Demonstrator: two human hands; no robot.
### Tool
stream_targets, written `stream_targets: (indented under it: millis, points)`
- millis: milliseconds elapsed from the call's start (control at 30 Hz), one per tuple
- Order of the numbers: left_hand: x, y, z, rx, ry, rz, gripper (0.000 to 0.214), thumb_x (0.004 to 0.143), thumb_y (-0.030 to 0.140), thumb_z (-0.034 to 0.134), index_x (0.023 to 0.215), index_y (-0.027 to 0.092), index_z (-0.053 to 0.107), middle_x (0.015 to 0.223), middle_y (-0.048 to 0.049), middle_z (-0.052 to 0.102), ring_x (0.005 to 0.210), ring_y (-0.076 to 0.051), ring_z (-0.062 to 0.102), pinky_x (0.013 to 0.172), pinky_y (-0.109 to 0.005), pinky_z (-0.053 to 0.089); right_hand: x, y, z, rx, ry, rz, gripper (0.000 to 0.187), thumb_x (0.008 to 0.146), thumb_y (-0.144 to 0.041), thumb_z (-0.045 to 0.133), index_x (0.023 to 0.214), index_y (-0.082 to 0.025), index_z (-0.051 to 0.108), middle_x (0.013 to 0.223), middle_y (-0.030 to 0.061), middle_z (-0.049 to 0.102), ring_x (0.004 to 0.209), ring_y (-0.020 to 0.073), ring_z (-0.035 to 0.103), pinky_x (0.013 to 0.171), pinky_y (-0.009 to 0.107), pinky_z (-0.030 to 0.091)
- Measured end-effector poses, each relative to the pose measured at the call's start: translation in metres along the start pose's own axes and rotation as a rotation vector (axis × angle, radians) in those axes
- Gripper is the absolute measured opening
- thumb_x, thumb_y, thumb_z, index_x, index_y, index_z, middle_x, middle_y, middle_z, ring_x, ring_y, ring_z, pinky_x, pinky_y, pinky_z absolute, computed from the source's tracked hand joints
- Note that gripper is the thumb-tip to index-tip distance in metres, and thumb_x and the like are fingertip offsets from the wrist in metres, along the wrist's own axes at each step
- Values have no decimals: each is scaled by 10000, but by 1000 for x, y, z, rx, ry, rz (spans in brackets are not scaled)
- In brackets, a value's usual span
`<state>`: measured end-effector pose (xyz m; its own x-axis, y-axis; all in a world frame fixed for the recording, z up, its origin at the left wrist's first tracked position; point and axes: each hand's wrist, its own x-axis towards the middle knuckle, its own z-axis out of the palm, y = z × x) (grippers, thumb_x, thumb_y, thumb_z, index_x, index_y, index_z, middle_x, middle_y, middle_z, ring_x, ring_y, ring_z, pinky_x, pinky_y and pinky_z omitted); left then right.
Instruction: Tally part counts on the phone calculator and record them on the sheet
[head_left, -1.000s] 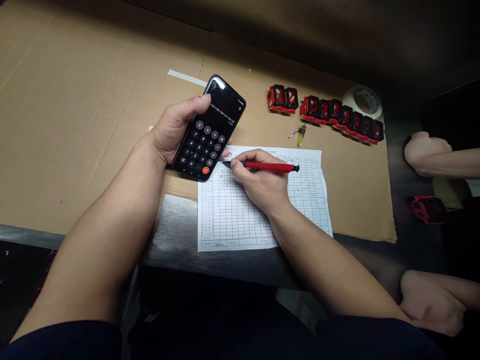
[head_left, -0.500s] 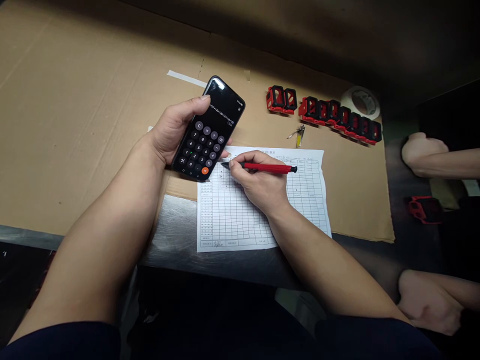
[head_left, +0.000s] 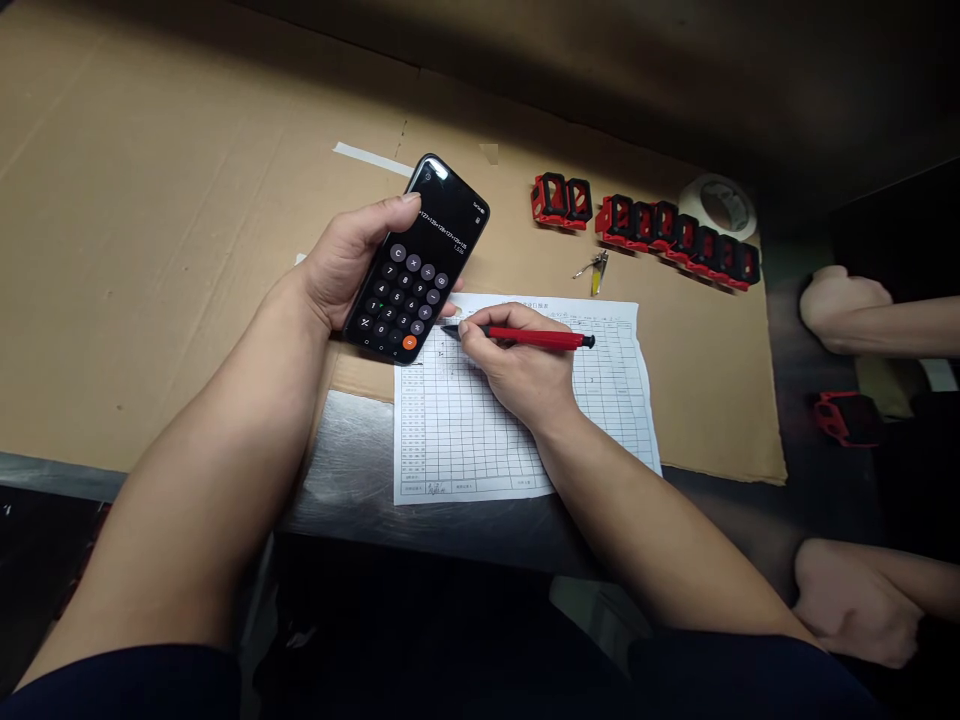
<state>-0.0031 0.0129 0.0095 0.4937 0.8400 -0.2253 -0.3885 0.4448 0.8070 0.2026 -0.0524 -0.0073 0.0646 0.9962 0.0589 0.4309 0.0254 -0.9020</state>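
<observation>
Reference item: the printed sheet (head_left: 487, 440), a ruled form lying partly on the cardboard (head_left: 187, 150) and partly on the metal surface (head_left: 352, 450), with handwriting in its near left corner. My left hand (head_left: 346, 250) is closed around the phone (head_left: 409, 285), which is held tilted above the far left corner of the sheet and hides that corner from view. My left thumb laps over the phone's left edge onto the screen; fingertips show past its right edge. The display presents a calculator keypad, with a string of added numbers above it. My right hand (head_left: 529, 375) rests over the far half of the sheet and pinches the red pen (head_left: 536, 338) between thumb and fingers. The pen lies at a low slant, its black tip directed left toward the sheet's far left part, just beside the phone; I cannot tell whether the tip touches the paper. Beyond the far edge of the sheet lie a small metal clipper (head_left: 598, 275) with a yellow part, a pair of red and black frames (head_left: 561, 202) and, further right, a longer row of similar frames (head_left: 679, 240) in front of a tape roll (head_left: 691, 192). Well to the right of the sheet are a co-worker's hand (head_left: 832, 312), a separate frame (head_left: 847, 418) and, nearer, a further hand (head_left: 855, 600), not mine.
</observation>
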Motion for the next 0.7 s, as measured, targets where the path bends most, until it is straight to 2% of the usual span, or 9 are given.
stream_targets:
  millis: [100,167,300,367,433,567,633,700]
  points:
    - [-1,0,-1,2,3,-11,640,995,642,488,1358,144,661,1142,-133,784,1246,-455,696,1039,-650,575,3,2,0,129,46,-16,182,826,-384,775,796,-212,724,726,-15,702,643,123,620,643,292,528]
    - [-1,2,-3,-1,-7,-6,647,972,632,508,1371,143,655,1120,-131,789,1219,-443,713,1026,-628,591,6,5,-1,245,79,12,188,812,-374,747,741,-220,663,645,-29,654,586,122,610,587,278,526]
    - [0,4,-11,13,-49,-32,733,901,671,563,1386,126,640,1079,-154,797,1070,-416,776,964,-574,633,10,12,-3,411,123,91,153,776,-343,660,702,-241,573,579,-57,567,458,103,547,431,232,447]
    - [1,4,-15,20,-61,-52,761,897,696,545,1388,121,637,1076,-162,800,1017,-404,790,943,-563,640,9,13,-4,431,135,72,147,781,-329,639,692,-241,560,600,-57,561,444,94,533,405,223,423]
    - [2,4,-18,18,-75,-70,771,895,713,538,1382,125,639,1084,-167,802,991,-396,796,933,-558,642,5,12,-5,419,159,-41,160,813,-309,639,688,-241,566,597,-59,558,456,98,539,428,232,441]
    - [3,3,-21,5,-104,-83,777,892,757,517,1326,131,672,1108,-172,804,955,-381,803,908,-543,646,-10,-2,-14,241,209,-490,167,922,-296,642,766,-241,661,643,-36,652,538,131,610,560,294,513]
    - [4,2,-22,-4,-115,-82,767,896,765,502,1294,137,692,1108,-170,805,948,-375,804,890,-533,649,-21,-14,-22,121,176,-673,210,951,-306,616,759,-252,684,641,-22,684,523,140,614,557,313,514]
    - [5,1,-22,-26,-133,-79,744,881,751,530,1271,144,709,1098,-173,808,934,-368,806,871,-520,653,-33,-28,-30,27,94,-772,269,959,-326,583,718,-270,689,600,-16,690,472,142,601,509,312,504]
